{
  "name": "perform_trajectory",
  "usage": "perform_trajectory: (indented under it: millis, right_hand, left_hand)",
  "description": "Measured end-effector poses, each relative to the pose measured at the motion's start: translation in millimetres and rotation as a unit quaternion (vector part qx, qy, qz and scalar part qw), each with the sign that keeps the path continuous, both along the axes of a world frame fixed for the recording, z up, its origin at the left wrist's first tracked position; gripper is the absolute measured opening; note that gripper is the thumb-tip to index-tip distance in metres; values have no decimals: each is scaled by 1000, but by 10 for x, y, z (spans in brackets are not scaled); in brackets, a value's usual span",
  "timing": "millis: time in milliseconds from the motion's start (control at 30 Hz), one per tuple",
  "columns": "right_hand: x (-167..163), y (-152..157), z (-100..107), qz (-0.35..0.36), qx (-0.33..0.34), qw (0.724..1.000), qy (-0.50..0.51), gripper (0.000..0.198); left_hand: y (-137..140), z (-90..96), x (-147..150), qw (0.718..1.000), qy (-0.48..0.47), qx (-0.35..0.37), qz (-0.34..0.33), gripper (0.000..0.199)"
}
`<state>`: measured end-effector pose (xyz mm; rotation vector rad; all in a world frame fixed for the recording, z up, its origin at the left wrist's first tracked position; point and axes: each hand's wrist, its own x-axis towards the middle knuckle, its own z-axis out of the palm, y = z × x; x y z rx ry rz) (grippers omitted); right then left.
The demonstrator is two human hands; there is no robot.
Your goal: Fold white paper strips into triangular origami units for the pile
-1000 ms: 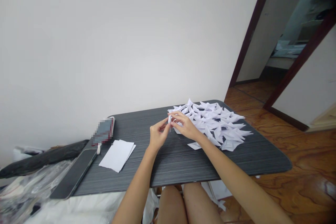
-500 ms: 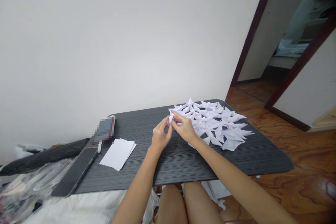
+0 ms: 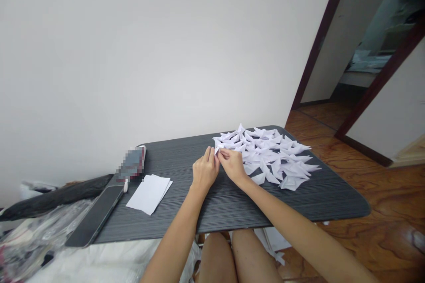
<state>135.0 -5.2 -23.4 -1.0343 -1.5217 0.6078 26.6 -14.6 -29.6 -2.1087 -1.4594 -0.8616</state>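
Over the dark table, my left hand [image 3: 205, 169] and my right hand [image 3: 233, 166] meet at the fingertips. Between them is a small piece of folded white paper [image 3: 217, 146], pinched from both sides. Only its upper part shows; fingers cover the rest. Just to the right, and partly behind my right hand, spreads a pile of pointed folded paper shapes [image 3: 265, 148]. A small stack of white paper sheets [image 3: 149, 194] lies to the left of my left forearm.
The black-topped table [image 3: 179, 154] stands against a white wall. At its left edge lie a flat dark slab [image 3: 96, 217], a blurred-out object [image 3: 132, 163] and a small white item [image 3: 125, 186]. Plastic-wrapped things [image 3: 40, 234] are beside it. Paper scraps [image 3: 279, 256] lie below.
My left fingers have straightened and drawn closer together, and the wrist has turned slightly. My right fingers have curled in. The folded paper is still held between both hands.
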Motion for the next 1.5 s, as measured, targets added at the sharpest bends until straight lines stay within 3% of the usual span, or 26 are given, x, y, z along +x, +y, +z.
perform_trajectory:
  millis: [200, 333, 433, 567, 633, 833, 967, 1033, 1167, 1333, 1500]
  right_hand:
    - [-20, -22, -6, -8, -21, 1000, -18, 23]
    - [-2, 9, -7, 53, -56, 994, 84, 25]
    - [44, 61, 13, 68, -49, 990, 110, 31]
    - [111, 128, 45, 125, -35, 981, 143, 27]
    - [127, 136, 55, 145, -38, 977, 149, 23]
    - [118, 98, 61, 175, -53, 973, 142, 16]
    - [113, 104, 63, 193, -57, 966, 161, 35]
    - [113, 127, 48, 197, -70, 961, 180, 32]
    - [124, 176, 8, 185, -95, 958, 195, 20]
    - [185, 176, 37, 195, -98, 969, 115, 17]
    - [260, 157, 90, 176, -57, 983, 8, 17]
  left_hand:
    - [33, -32, -43, 999, -39, 4, -28, 31]
    - [61, -33, -74, 977, -186, -12, -101, 29]
    - [69, 13, -72, 918, -349, -70, -177, 27]
    - [63, 93, -63, 798, -524, -161, -248, 24]
    - [58, 117, -72, 771, -557, -171, -256, 20]
    - [61, 104, -80, 782, -536, -191, -254, 17]
    - [93, 65, -53, 774, -544, -196, -257, 28]
    - [107, 58, -55, 772, -541, -214, -256, 28]
    - [109, 75, -88, 795, -476, -277, -255, 22]
    - [78, 67, -104, 820, -418, -295, -258, 24]
    - [63, 8, -76, 784, -430, -347, -284, 26]
